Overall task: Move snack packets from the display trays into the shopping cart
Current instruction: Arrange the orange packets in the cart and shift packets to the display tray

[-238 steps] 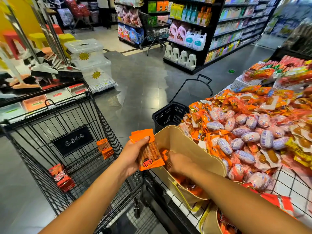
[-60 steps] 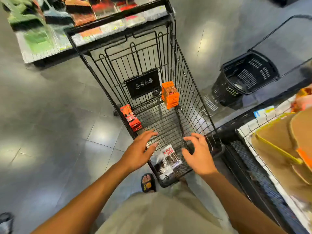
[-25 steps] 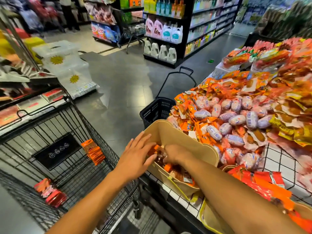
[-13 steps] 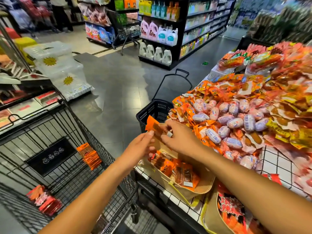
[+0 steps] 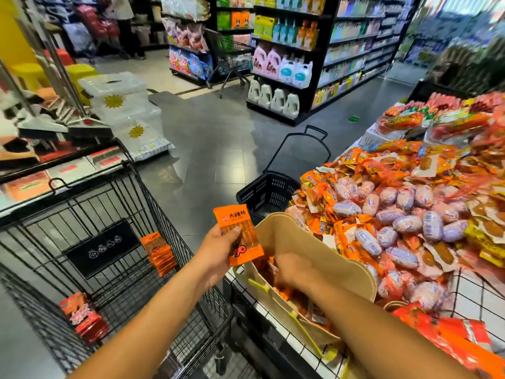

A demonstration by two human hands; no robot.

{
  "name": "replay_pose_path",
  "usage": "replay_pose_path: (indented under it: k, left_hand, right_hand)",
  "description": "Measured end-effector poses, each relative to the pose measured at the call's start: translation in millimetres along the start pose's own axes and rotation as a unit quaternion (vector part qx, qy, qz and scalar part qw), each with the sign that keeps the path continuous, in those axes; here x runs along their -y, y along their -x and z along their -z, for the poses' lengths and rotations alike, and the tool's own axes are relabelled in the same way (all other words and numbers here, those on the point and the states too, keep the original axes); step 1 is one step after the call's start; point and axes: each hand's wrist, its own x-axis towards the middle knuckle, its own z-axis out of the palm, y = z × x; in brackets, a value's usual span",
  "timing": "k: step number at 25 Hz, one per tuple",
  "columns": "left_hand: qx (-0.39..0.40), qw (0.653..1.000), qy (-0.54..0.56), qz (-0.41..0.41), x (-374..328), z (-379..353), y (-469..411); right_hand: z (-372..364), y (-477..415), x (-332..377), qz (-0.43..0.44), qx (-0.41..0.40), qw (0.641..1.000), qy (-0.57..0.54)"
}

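Head view, left hand (image 5: pixel 218 248) gripping 1 orange packet (image 5: pixel 240 233) upright, raised beside the cart (image 5: pixel 153 198), right hand (image 5: pixel 293 269) down in the beige tray (image 5: pixel 328 250), blurred, grip unclear.

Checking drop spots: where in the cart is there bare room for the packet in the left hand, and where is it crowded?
Bare cart floor lies between the orange stack and the red packets; the packet in the left hand would likely fit there. Crowded: the tray where the right hand reaches, and the pile beyond it.
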Motion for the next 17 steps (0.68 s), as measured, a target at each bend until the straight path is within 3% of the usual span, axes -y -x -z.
replay_pose_path:
  k: [6, 8, 11, 14, 17]
  left_hand:
    - [0.003, 1.0, 0.012, 0.005, -2.2, 0.8, -0.4]
    - [0.01, 1.0, 0.027, 0.009, -4.6, -0.2, 0.7]
    - [0.036, 0.998, 0.053, 0.023, -10.9, -3.1, 6.1]
    - [0.089, 0.995, 0.04, 0.011, -15.7, -7.3, 7.4]
    - [0.032, 0.999, 0.036, -0.02, -11.3, -6.5, 3.4]
  right_hand:
    - [55.0, 8.6, -25.8, 0.005, -0.061, 0.996, -0.07]
    - [91.3, 20.7, -41.3, 0.014, -0.083, 0.984, -0.155]
    - [133.3, 47.8, -33.7, 0.067, -0.1, 0.933, -0.34]
    - [130.7, 56.5, 12.1, 0.112, -0.056, 0.894, -0.43]
    - [109.2, 40.0, 35.6, 0.077, -0.06, 0.829, -0.55]
